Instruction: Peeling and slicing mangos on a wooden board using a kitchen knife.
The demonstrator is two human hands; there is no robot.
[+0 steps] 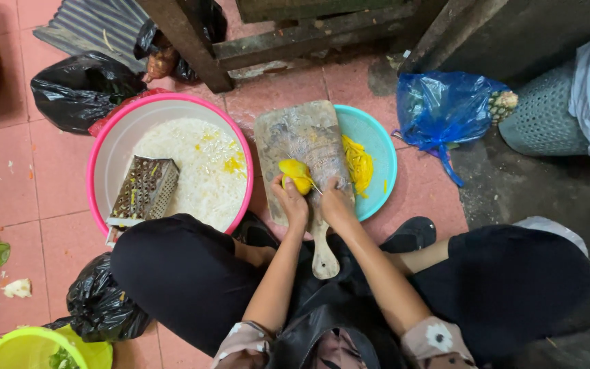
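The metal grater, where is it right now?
In the head view the metal grater lies at left inside the pink basin, on the shredded white food, left of the wooden cutting board.

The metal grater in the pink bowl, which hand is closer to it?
Left. The left hand holds the yellow fruit on the wooden board, just right of the pink bowl where the grater lies. The right hand is farther right, by the teal bowl.

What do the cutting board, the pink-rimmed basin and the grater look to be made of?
Cutting board: wood, worn and stained, with a grainy grey-brown face and a paler handle. Pink-rimmed basin: likely plastic, smooth, even colour, rolled rim. Grater: likely metal, dull sheen and rows of punched holes.
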